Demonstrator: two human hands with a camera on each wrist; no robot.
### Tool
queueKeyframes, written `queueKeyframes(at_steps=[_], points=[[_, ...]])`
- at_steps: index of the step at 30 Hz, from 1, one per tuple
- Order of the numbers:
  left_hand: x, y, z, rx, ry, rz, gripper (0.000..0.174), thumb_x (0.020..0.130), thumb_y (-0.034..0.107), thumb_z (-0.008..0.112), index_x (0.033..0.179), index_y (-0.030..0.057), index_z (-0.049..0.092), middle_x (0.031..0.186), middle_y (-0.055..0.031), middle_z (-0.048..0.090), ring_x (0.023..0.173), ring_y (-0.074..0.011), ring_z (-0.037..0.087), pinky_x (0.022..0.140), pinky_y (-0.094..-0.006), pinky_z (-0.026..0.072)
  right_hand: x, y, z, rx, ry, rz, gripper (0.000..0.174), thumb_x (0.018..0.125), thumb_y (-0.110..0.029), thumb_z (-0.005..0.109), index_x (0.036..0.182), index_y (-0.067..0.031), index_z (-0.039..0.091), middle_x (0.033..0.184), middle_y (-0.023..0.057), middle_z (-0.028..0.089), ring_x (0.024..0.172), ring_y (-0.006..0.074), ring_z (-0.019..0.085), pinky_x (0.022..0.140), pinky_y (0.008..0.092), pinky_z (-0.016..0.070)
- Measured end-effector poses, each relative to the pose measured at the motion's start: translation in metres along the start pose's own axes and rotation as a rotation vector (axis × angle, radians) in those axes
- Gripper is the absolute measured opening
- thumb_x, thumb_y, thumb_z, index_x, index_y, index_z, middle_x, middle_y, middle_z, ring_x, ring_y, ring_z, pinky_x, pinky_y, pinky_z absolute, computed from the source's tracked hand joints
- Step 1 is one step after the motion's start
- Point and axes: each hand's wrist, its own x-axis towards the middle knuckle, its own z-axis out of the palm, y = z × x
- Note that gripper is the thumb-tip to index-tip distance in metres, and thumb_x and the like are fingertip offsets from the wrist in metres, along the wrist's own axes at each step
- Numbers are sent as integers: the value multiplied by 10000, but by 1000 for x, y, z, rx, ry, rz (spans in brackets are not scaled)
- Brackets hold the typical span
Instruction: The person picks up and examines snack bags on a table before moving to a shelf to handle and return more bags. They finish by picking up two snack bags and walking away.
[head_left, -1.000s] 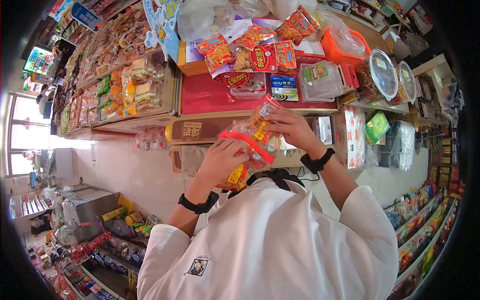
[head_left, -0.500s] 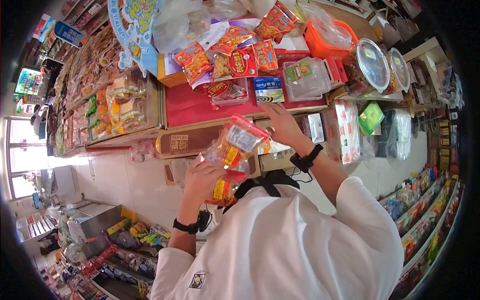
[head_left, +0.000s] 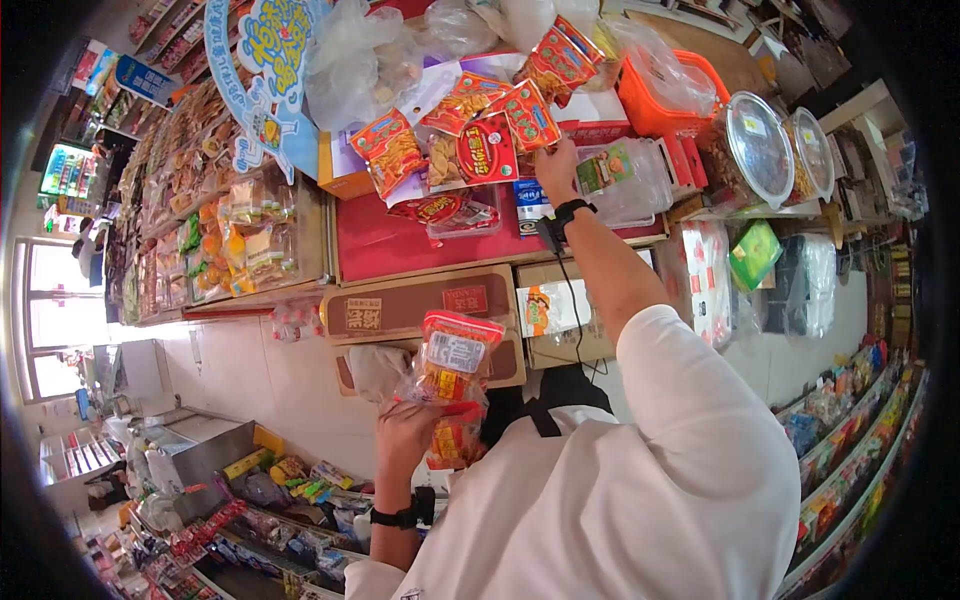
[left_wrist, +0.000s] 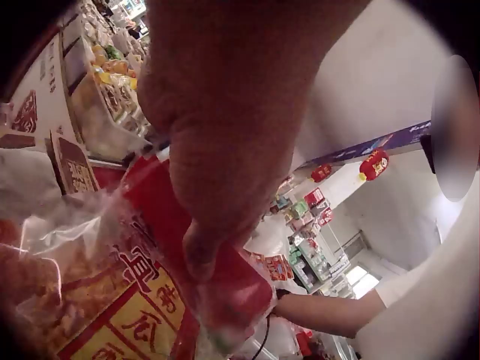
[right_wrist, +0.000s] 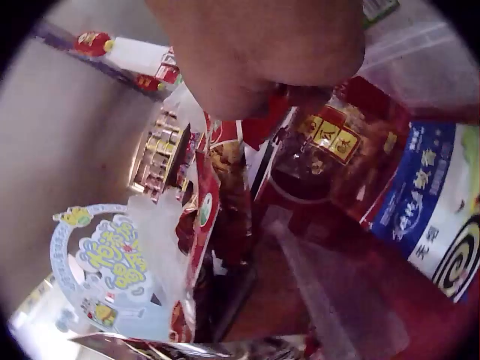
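Gathering step, as I judge it: my left hand clamps a bundle of snack packets near my chest, while my right hand touches a red packet above the red surface, grip indiscernible; lifting it calls for a firm pinch.

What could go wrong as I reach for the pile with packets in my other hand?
1. The left hand grips several glossy packets from below. The top one might slide out and fall to the floor.
2. The right hand reaches into a loosely leaning pile. Pulling one bag could tip its neighbours off the red counter.
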Motion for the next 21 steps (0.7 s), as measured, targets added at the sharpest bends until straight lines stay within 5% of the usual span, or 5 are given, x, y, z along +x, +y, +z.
queueKeyframes(at_steps=[2,7,11,13,21], points=[[-5,0,1,-32,-10,-76,115,785,142,781,900,129,781,892,-41,772,866,-234,725,834,-379,510,16,-4,-5,-329,-11,-105,525,770,-78,753,1277,-48,622,1320,298,549,1240,459,535,1034,530,443],[-6,10,-1,4,13,-105,124,761,108,786,883,129,781,874,-56,764,841,-239,722,804,-395,519,62,30,-3,-445,-45,-350,356,762,-26,690,1118,-30,682,1139,263,659,1055,449,611,953,511,509],[-6,2,8,-5,9,-35,130,750,96,782,877,119,766,857,-68,758,817,-240,719,762,-397,525,61,-20,-27,-647,-235,-221,189,831,-130,698,963,-2,743,982,258,709,1072,416,660,892,485,561],[-7,-5,17,-30,-22,-51,139,759,107,782,896,129,779,872,-58,763,824,-247,719,778,-408,530,48,-44,-37,-692,-289,39,201,821,-175,726,945,-19,750,1009,250,725,994,429,695,845,480,575],[8,-12,6,-70,8,69,83,790,162,739,860,125,765,853,-52,753,787,-242,702,761,-398,527,-12,-82,-78,-570,-285,108,191,756,-234,810,899,-107,811,855,186,745,878,361,735,788,454,588]])
